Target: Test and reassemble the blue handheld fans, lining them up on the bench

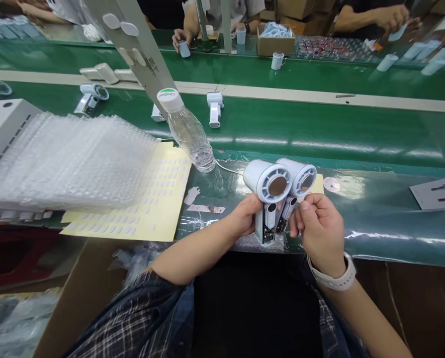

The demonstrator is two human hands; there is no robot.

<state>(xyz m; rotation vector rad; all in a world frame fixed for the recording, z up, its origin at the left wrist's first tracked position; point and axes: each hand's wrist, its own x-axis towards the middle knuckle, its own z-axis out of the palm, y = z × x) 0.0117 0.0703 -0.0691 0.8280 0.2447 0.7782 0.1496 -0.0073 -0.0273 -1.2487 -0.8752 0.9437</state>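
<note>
Two light-blue handheld fans stand side by side before me, their round heads facing me and dark circuit boards showing in the handles. My left hand (247, 215) is closed around the handle of the left handheld fan (264, 181). The right handheld fan (300, 174) leans against it; what supports it is partly hidden. My right hand (321, 228), with a white watch band (336, 283) at the wrist, is closed in a pinch beside the right fan's handle. What lies between those fingertips is too small to make out.
A clear bottle (190, 134) stands beside a slanted metal post (140, 49). Bubble-wrap bags (69, 159) cover part of a yellow sheet (166, 214) of white oval stickers. A handheld fan (215, 109) lies on the green conveyor (282, 119). Co-workers' hands (183, 40) handle parts across it.
</note>
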